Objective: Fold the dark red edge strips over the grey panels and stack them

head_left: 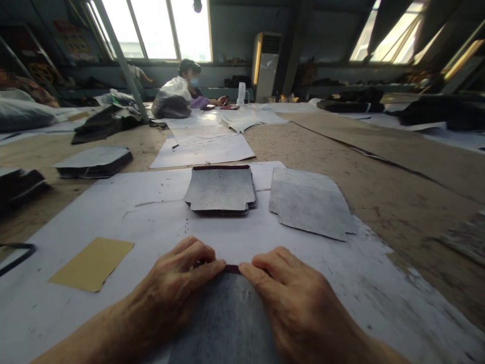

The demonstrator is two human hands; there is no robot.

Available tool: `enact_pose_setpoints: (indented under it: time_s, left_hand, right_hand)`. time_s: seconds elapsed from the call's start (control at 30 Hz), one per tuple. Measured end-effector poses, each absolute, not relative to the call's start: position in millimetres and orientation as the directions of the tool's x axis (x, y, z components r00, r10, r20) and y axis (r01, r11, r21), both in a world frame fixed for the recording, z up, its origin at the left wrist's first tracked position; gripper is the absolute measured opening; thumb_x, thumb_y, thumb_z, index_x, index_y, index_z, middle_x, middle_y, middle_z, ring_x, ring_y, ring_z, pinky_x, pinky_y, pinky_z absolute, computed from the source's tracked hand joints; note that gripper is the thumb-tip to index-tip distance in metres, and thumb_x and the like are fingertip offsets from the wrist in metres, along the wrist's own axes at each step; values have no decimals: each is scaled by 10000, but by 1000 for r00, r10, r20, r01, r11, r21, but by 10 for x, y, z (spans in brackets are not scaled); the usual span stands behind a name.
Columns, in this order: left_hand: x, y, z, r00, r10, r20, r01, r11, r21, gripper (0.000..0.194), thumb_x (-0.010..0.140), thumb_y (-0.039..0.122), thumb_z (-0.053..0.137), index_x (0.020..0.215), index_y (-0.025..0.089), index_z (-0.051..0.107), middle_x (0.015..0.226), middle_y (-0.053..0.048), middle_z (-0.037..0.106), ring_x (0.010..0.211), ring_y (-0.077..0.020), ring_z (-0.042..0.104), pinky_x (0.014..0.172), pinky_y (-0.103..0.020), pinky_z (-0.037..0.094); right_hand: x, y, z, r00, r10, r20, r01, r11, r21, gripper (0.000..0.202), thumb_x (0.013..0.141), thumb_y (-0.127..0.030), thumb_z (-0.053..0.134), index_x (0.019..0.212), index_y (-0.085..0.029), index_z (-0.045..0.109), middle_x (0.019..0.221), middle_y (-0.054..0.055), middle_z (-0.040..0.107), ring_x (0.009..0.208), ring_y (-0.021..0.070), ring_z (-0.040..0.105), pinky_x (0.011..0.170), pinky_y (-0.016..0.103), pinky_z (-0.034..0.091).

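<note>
- Near centre: a grey piece lies between the forearms, its far edge bearing a dark red strip.
- Left hand: closed on the left part of that edge, thumb on the strip, fingers curled.
- Right hand: closed likewise on the right part; a short length of strip shows between the thumbs.
- Room: bare white paper separates the hands from a stack of pieces beyond; its right edge is ragged against the brown tabletop.
- Sides: a notched grey sheet lies right of the stack; a yellow card lies left of the left hand, apart from it.
- Containers: a clear plastic bag, far and left of centre, holds dark material; a second bag, far left, also shows dark contents.
</note>
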State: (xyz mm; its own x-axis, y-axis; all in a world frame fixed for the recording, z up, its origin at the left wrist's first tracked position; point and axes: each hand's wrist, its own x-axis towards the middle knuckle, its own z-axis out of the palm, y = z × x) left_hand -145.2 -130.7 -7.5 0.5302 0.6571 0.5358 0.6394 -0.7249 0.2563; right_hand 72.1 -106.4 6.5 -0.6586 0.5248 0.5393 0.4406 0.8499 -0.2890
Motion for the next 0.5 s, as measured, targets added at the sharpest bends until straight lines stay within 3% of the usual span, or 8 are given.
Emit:
enact_pose_setpoints:
  time_s: [0.23, 0.5]
  left_hand:
    - [-1607, -1336, -60, 515, 673, 530, 629, -717, 300, 399, 768, -43, 393, 1090, 141, 541, 851, -63, 544, 733, -133, 476, 625, -257, 462]
    - [-1587, -1346, -75, 516, 685, 514, 662, -700, 269, 334, 755, -32, 384, 986, 130, 561, 814, -65, 538, 728, -162, 446, 629, -304, 440]
  right_hand:
    - [563, -1024, -79, -748, 369, 552, 402, 913, -65, 293, 826, -32, 366, 971, -26, 621, 766, 105, 593, 713, 199, 512, 615, 343, 491]
    - [462, -1019, 45, -719, 465, 517, 491, 866, -96, 294, 803, -72, 367, 811, -116, 658, 714, 88, 573, 671, 195, 482, 558, 325, 441]
